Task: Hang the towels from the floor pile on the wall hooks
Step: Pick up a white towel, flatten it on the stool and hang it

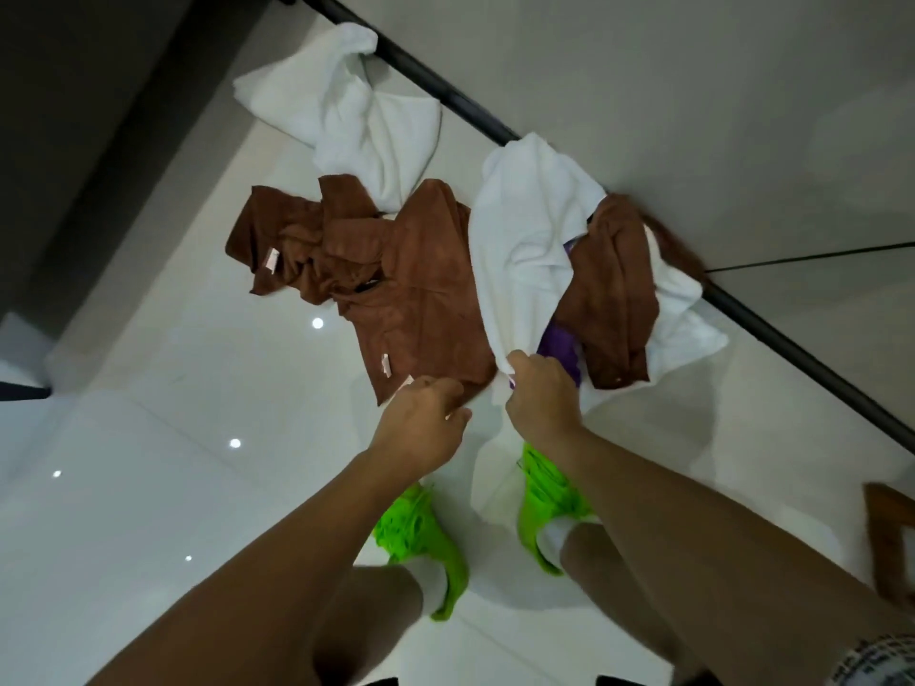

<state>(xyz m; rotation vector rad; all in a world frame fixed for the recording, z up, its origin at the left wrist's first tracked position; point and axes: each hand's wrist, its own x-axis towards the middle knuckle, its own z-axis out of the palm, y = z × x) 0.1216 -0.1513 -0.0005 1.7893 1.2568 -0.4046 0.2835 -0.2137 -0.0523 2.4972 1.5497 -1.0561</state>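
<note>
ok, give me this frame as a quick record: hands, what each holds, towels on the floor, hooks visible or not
left hand: fingers curled at the near corner of a brown towel, by its tag; grip unclear
right hand: grips the near edge of a white towel
other towels: second white towel farther off; another brown towel by the wall; purple cloth under the gripped white one
floor: glossy white tile
wall hooks: not in view
feet: green slippers

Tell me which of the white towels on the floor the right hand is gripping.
The right hand grips the near white towel, the one draped over the purple cloth beside the brown towels. The other white towel lies farther off, untouched.
</note>
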